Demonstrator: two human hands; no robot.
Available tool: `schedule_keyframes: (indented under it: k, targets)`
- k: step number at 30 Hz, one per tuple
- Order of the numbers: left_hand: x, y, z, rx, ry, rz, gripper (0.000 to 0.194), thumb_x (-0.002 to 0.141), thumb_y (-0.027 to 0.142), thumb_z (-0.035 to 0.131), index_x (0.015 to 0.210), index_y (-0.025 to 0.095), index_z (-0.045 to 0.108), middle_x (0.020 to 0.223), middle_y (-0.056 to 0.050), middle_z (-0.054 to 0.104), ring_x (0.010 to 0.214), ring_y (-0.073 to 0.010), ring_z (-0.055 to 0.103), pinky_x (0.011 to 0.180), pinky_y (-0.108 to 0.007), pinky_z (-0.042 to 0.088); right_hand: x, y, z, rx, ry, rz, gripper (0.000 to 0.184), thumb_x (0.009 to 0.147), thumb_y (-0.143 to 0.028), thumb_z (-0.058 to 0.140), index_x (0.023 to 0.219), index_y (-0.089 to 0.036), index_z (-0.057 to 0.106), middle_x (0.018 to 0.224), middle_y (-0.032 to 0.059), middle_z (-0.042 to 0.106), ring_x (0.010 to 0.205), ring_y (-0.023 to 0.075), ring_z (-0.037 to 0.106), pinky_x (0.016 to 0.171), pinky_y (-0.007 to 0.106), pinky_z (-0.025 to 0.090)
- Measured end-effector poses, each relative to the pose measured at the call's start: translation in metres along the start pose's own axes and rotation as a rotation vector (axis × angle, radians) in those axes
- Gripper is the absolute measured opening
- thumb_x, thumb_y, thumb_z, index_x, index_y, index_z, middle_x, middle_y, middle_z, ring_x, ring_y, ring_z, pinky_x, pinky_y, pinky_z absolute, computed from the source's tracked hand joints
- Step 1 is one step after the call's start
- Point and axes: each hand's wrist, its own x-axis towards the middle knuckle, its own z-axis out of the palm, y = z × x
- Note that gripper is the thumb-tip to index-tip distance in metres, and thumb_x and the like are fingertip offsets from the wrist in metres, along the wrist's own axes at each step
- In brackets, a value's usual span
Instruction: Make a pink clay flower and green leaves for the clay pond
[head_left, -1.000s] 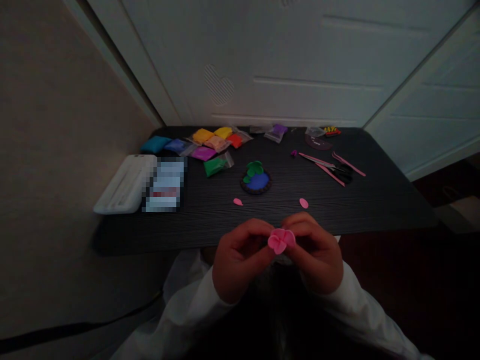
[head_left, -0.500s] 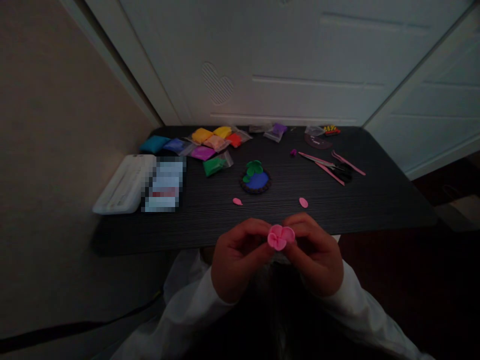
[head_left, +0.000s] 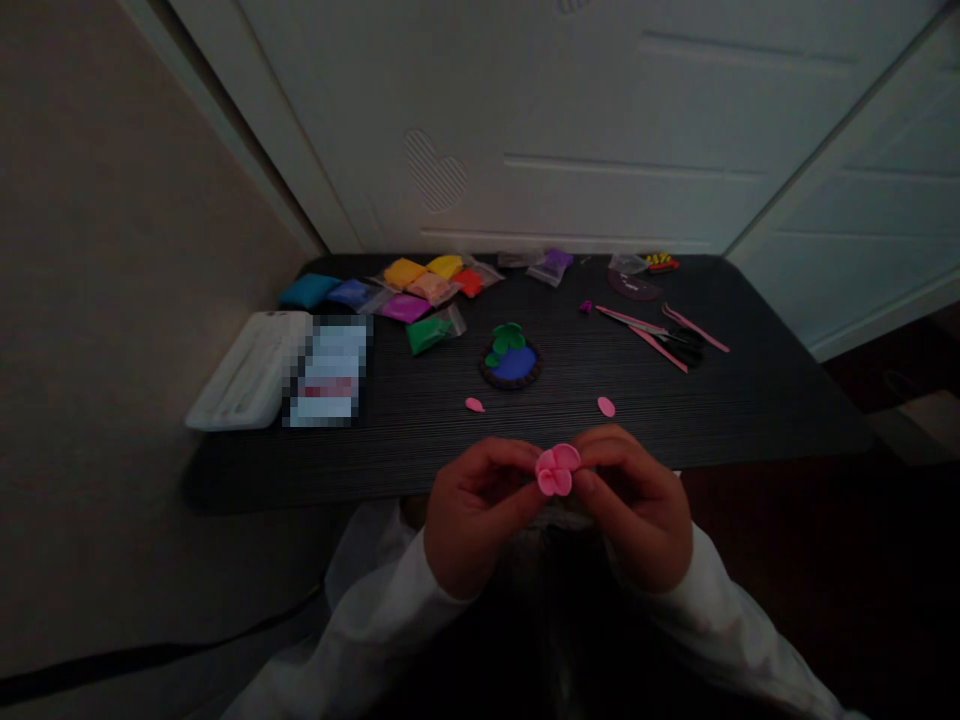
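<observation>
A pink clay flower [head_left: 556, 471] with several rounded petals is pinched between both hands, just in front of the table's near edge. My left hand [head_left: 480, 515] is closed on its left side with thumb and fingertips. From the right, my right hand [head_left: 637, 510] grips it the same way. Two loose pink petals lie on the table beyond the hands: a pointed petal [head_left: 475, 405] to the left and an oval petal [head_left: 606, 407] to the right. Behind them sits a small clay pond [head_left: 513, 362], blue inside a brown rim, with green leaves [head_left: 508, 338] on it.
Bags of coloured clay, among them a green one [head_left: 429, 334], line the back left of the dark table [head_left: 420, 440]. A white case [head_left: 251, 370] and a blurred-out screen [head_left: 330, 370] stand at left. Scissors [head_left: 675, 340] and pink tweezers [head_left: 697, 328] lie at right.
The flower has turned between the fingers and moved slightly left, so its right petal now points more upward. My right fingers have shifted a little on it. The table things stay put.
</observation>
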Motion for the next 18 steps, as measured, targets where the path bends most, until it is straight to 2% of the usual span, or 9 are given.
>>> schedule_keyframes:
  k: [9,14,18]
  targets:
    - [0.0012,0.0011,0.0008,0.048,0.011,0.011,0.025,0.059,0.007,0.064,0.080,0.019,0.061,0.077,0.000,0.064,0.071,-0.0113,0.059,0.064,-0.021,0.049,0.0008,0.0005,0.0032,-0.011,-0.005,-0.001,0.017,0.071,-0.010,0.054,0.083,-0.022,0.057,0.080,0.0017,0.054,0.076,0.0144,0.051,0.067,0.031,0.041]
    - [0.0016,0.0035,0.0009,0.090,-0.055,0.000,0.030,0.061,0.005,0.062,0.086,0.022,0.062,0.083,0.001,0.064,0.075,-0.0110,0.059,0.067,-0.019,0.048,0.0006,-0.0012,0.0027,-0.049,0.012,-0.030,0.017,0.071,-0.009,0.054,0.083,-0.021,0.056,0.079,0.0014,0.053,0.075,0.0139,0.051,0.067,0.031,0.041]
    - [0.0021,0.0036,0.0000,0.118,-0.051,0.038,0.028,0.060,0.005,0.063,0.083,0.021,0.062,0.079,0.001,0.064,0.073,-0.0108,0.059,0.066,-0.020,0.048,-0.0001,-0.0049,0.0011,-0.114,-0.001,-0.072,0.021,0.069,-0.006,0.054,0.085,-0.020,0.056,0.079,0.0018,0.053,0.075,0.0138,0.051,0.066,0.030,0.041]
